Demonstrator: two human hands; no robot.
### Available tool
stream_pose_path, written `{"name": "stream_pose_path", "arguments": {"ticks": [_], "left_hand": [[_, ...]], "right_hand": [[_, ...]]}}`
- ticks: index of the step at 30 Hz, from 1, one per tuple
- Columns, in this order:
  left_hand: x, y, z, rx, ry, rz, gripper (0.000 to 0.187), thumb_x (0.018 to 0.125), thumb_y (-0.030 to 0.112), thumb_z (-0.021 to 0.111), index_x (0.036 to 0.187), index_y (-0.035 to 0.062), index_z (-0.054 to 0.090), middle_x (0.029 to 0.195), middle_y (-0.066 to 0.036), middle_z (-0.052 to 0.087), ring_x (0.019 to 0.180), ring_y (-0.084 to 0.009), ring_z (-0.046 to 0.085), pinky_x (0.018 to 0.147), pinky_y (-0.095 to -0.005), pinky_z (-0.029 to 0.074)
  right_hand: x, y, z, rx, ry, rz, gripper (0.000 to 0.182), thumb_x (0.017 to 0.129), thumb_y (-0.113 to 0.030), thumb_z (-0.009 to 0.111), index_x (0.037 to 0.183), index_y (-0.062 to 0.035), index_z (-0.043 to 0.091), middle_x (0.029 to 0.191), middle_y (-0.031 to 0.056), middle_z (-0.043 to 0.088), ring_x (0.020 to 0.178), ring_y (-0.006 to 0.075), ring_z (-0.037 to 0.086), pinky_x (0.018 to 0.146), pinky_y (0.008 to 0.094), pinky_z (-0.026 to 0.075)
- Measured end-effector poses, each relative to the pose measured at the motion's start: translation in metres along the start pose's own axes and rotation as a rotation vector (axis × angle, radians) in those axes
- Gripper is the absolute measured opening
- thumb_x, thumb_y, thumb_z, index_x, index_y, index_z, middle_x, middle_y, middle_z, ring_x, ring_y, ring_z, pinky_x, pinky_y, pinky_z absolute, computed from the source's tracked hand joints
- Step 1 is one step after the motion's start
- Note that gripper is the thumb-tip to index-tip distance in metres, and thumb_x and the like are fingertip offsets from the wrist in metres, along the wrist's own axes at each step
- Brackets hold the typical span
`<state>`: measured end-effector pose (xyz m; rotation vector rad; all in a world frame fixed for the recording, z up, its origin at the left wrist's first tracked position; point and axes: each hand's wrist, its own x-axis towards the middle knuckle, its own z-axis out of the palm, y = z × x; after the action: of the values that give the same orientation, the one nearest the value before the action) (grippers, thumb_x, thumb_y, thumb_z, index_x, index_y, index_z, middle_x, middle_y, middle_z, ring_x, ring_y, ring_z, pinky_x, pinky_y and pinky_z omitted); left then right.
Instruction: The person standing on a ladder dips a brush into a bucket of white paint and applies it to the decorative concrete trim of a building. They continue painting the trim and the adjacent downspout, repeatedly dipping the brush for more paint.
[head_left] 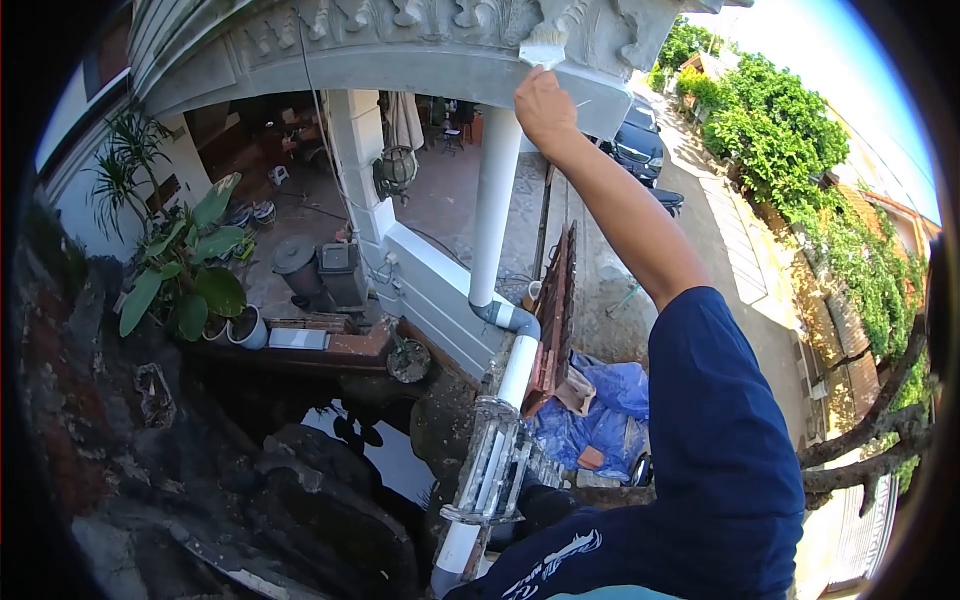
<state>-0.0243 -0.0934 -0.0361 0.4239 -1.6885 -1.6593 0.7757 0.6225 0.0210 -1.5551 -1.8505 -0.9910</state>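
High in the head view, my right hand [546, 106] is closed round the handle of a wide paint brush [542, 54]. The pale bristles rest against the carved relief on a grey concrete beam [430, 78], near its right end. My right arm stretches up across the view in a dark blue sleeve. Below and left of the hand, a white pipe [496, 200] runs down from the beam. My left hand does not show.
A pond [395, 462] and dark rocks lie below left. Potted plants [247, 328] and bins [297, 262] stand beyond. Under me are a worn post [487, 465] and blue tarpaulin [600, 425]. Branches [870, 465] reach in at right; a car [638, 143] is parked on the street.
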Motion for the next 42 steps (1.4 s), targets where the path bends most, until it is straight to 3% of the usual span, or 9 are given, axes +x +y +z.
{"name": "stream_pose_path", "arguments": {"ticks": [3,7,13,20,26,28,32,37,42], "left_hand": [[0.003,-0.016,-0.004,-0.001,0.006,-0.023,0.075,0.076,0.062,0.067,0.117,0.0002,0.058,0.108,-0.018,0.067,0.099,-0.0308,0.065,0.088,-0.0421,0.05],[-0.005,-0.012,0.005,-0.019,-0.001,-0.033,0.075,0.076,0.062,0.066,0.117,0.0002,0.059,0.108,-0.018,0.067,0.099,-0.0307,0.065,0.088,-0.042,0.05],[-0.025,0.007,0.031,-0.047,-0.048,-0.03,0.075,0.076,0.063,0.066,0.116,0.0003,0.059,0.108,-0.018,0.067,0.099,-0.0306,0.065,0.088,-0.0418,0.05],[-0.051,-0.002,0.065,-0.087,-0.106,-0.081,0.075,0.076,0.063,0.066,0.116,0.0003,0.059,0.108,-0.017,0.067,0.099,-0.0304,0.065,0.088,-0.0415,0.05],[-0.063,0.024,0.087,-0.142,-0.137,-0.087,0.075,0.076,0.064,0.066,0.116,0.0004,0.06,0.108,-0.017,0.067,0.099,-0.0302,0.065,0.088,-0.0413,0.05],[-0.07,0.031,0.097,-0.154,-0.155,-0.089,0.075,0.076,0.064,0.066,0.115,0.0004,0.06,0.108,-0.017,0.067,0.099,-0.0302,0.065,0.088,-0.0412,0.05],[-0.08,0.038,0.099,-0.175,-0.163,-0.102,0.075,0.076,0.064,0.066,0.115,0.0004,0.06,0.108,-0.017,0.067,0.099,-0.0301,0.065,0.088,-0.0411,0.05],[-0.063,0.018,0.093,-0.167,-0.155,-0.117,0.075,0.076,0.064,0.065,0.115,0.0005,0.06,0.108,-0.017,0.067,0.099,-0.0299,0.065,0.088,-0.0409,0.05],[-0.064,0.028,0.093,-0.182,-0.157,-0.117,0.075,0.076,0.065,0.065,0.115,0.0005,0.061,0.108,-0.017,0.067,0.099,-0.0298,0.065,0.088,-0.0408,0.05]], "right_hand": [[-0.007,-0.004,-0.024,0.074,-0.142,0.014,0.041,0.092,-0.009,0.043,0.129,0.0098,0.042,0.101,0.0283,0.06,0.082,0.0426,0.067,0.069,0.0461,0.057],[0.018,0.008,-0.078,0.135,0.057,0.072,0.042,0.092,-0.01,0.043,0.13,0.0093,0.042,0.1,0.0275,0.06,0.084,0.0416,0.067,0.067,0.0471,0.056],[0.0,0.025,-0.011,0.047,0.004,-0.007,0.045,0.094,-0.009,0.043,0.134,0.0095,0.038,0.104,0.0257,0.059,0.086,0.0429,0.067,0.069,0.0461,0.057],[-0.046,0.045,-0.069,0.057,-0.132,0.033,0.049,0.091,-0.01,0.046,0.135,0.0082,0.038,0.101,0.0263,0.058,0.079,0.0404,0.068,0.066,0.0464,0.056],[-0.024,0.13,-0.121,-0.089,0.18,0.229,0.052,0.091,-0.009,0.045,0.141,-0.0005,0.036,0.102,0.0261,0.057,0.072,0.0372,0.068,0.059,0.0447,0.056],[-0.022,0.142,-0.1,-0.125,0.107,0.19,0.054,0.091,-0.008,0.045,0.142,0.0008,0.034,0.103,0.0265,0.056,0.073,0.0379,0.068,0.059,0.0443,0.056],[-0.06,0.128,-0.052,-0.148,0.003,0.154,0.054,0.091,-0.008,0.046,0.142,0.0045,0.032,0.103,0.0284,0.056,0.074,0.0398,0.068,0.062,0.0425,0.058],[-0.084,0.11,-0.068,-0.02,-0.065,0.171,0.055,0.09,-0.011,0.048,0.142,0.0031,0.034,0.102,0.0289,0.056,0.073,0.0407,0.068,0.061,0.045,0.057],[-0.051,0.11,-0.101,0.026,0.104,0.216,0.053,0.089,-0.013,0.047,0.14,-0.0012,0.038,0.104,0.029,0.056,0.073,0.0422,0.067,0.06,0.0467,0.055]]}}
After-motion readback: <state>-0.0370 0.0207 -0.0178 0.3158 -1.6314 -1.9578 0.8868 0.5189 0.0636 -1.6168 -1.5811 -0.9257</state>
